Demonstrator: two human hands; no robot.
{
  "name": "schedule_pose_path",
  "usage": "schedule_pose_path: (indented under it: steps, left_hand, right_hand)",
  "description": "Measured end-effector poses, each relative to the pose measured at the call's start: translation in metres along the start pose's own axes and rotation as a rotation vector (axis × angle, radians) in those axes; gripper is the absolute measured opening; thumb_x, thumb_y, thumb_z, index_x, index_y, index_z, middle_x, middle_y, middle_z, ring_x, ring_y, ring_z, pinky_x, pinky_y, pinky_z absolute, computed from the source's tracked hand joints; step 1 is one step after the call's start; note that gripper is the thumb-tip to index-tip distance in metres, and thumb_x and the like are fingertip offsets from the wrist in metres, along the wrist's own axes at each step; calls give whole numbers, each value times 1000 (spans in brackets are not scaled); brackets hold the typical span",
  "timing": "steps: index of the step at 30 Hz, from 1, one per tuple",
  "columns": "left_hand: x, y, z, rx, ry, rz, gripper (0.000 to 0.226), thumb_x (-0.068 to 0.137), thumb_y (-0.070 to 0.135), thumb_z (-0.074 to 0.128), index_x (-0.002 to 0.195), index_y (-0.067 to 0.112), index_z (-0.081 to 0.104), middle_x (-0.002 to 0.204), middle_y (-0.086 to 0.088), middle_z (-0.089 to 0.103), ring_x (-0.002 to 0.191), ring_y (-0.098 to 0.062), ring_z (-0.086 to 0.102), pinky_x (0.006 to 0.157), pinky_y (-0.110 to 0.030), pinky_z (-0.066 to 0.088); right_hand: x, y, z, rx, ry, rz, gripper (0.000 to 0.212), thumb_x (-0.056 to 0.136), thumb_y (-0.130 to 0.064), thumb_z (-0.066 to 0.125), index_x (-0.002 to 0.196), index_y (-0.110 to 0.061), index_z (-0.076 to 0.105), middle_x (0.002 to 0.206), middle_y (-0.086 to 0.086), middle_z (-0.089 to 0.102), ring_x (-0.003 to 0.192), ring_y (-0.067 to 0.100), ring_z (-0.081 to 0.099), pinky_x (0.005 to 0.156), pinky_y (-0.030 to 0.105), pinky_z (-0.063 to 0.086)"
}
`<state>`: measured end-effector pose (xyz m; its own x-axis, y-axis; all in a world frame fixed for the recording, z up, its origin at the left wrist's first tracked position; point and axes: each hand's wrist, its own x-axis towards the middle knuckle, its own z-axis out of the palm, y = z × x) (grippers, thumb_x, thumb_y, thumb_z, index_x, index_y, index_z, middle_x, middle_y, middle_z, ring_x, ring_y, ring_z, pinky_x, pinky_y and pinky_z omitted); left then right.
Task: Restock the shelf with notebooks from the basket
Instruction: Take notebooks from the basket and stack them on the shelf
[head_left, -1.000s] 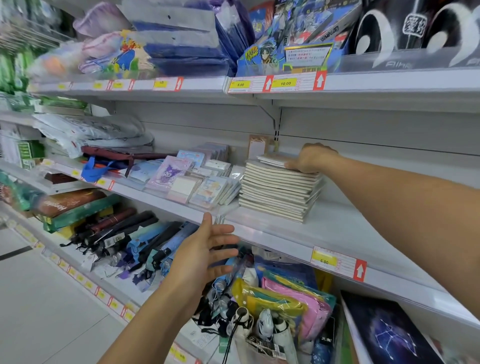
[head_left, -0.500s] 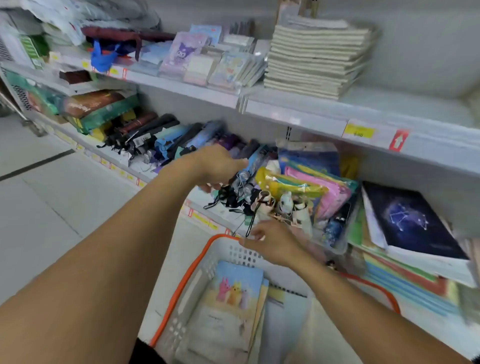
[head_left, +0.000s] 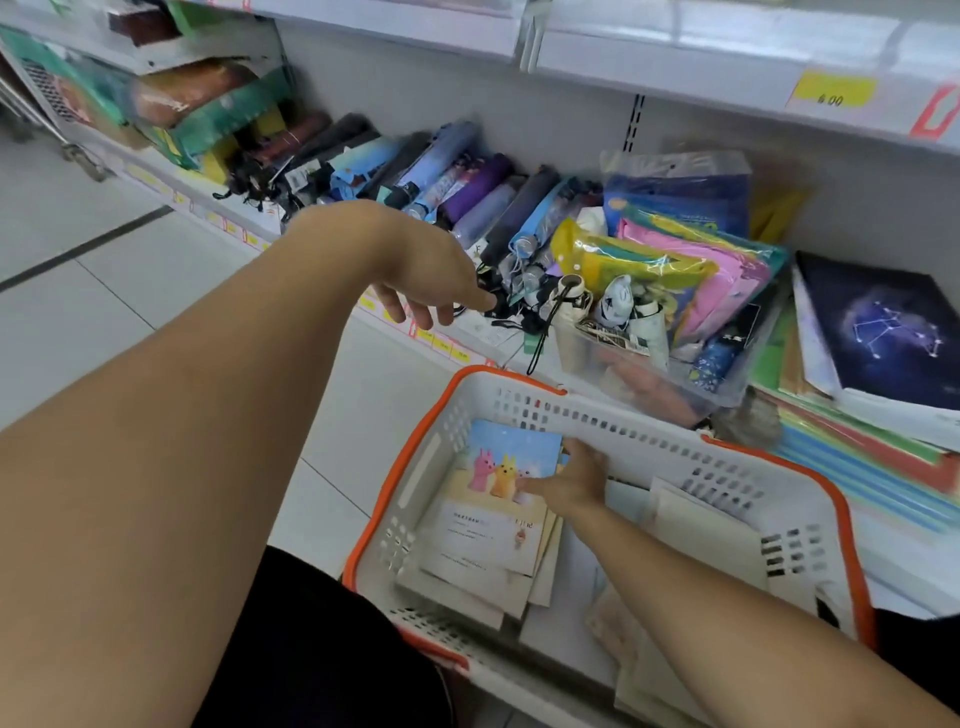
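In basket (head_left: 649, 441) at 6 o'clock, right hand (head_left: 569, 480) lies on top notebook (head_left: 506, 467), fingers flat, not yet gripping. Left hand (head_left: 431, 275) hovers loose, empty, at 11 o'clock. Pick-up step; next move needs pinch on notebook edge, lift toward shelf (head_left: 675, 62) at 12 o'clock.

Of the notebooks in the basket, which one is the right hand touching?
The right hand touches the top notebook of the left pile in the basket, the one with pink and yellow rabbits on blue. The plain beige notebooks to its right lie untouched.
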<state>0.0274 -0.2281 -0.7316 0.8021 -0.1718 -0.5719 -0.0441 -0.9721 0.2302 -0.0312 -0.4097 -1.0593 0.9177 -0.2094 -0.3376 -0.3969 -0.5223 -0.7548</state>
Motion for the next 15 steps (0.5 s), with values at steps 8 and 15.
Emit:
schedule_pose_path:
  steps: [8, 15]
  left_hand:
    - [-1, 8, 1, 13, -7, -2, 45, 98, 50, 45, 127, 17, 56, 109, 1, 66, 95, -15, 66, 90, -41, 55]
    - [4, 1, -1, -3, 25, -4, 62, 88, 62, 53, 130, 17, 54, 106, 5, 61, 95, -14, 64, 87, -39, 57]
  right_hand:
    - [-3, 9, -10, -111, 90, -313, 55, 77, -8, 82, 128, -15, 65, 122, 1, 48, 103, 11, 48, 94, 26, 44]
    - [-14, -38, -66, 211, 164, -318, 14, 94, 6, 55, 88, -6, 61, 81, 3, 62, 80, 25, 60, 67, 27, 43]
